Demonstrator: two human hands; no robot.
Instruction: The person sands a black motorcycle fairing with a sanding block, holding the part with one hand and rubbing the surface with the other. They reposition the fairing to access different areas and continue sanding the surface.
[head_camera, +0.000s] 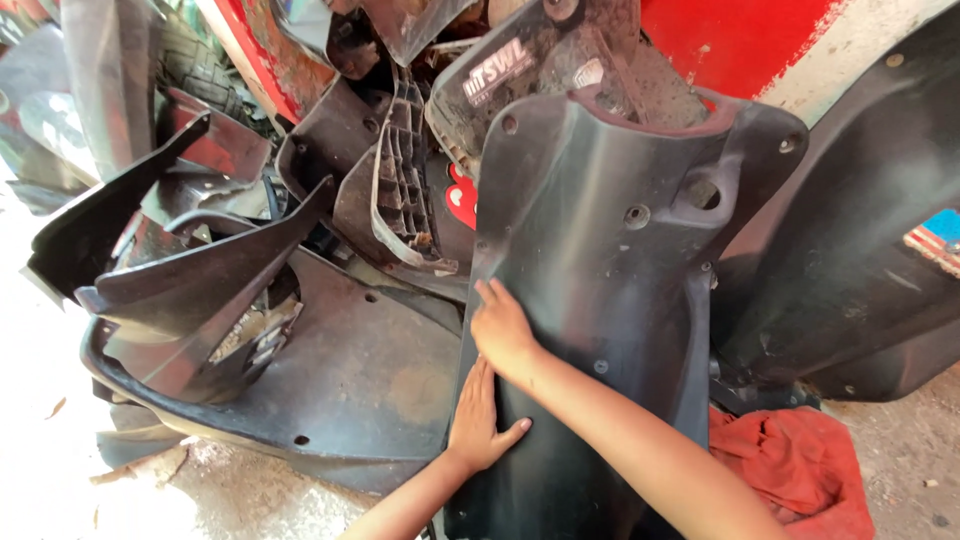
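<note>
A large black plastic scooter panel (610, 290) stands upright in the middle of the view, its broad curved face toward the camera and its notched top edge leaning against the pile of parts behind it. Several round screw holes dot its surface.

The person's left hand (478, 415) lies flat and open on the panel's lower left edge, fingers together and pointing up, thumb spread out to the right; it presses on the panel rather than closing around it. The right hand (503, 328) sits just above it, its forearm crossing in from the lower right, palm down on the same left edge; whether its fingers curl around the rim cannot be told.

Just to the left, a wide black floorboard piece (350, 380) lies low on the ground, with a pointed dark fairing (190, 290) resting on it. Behind these stands a ribbed grille part (405, 180) and another dark cover (520, 60). To the right, a second large black panel (860, 230) leans near the first. A red cloth (800, 465) lies crumpled on the dusty ground (900, 470) at the panel's lower right. A red and white wall (760, 40) shows behind.
</note>
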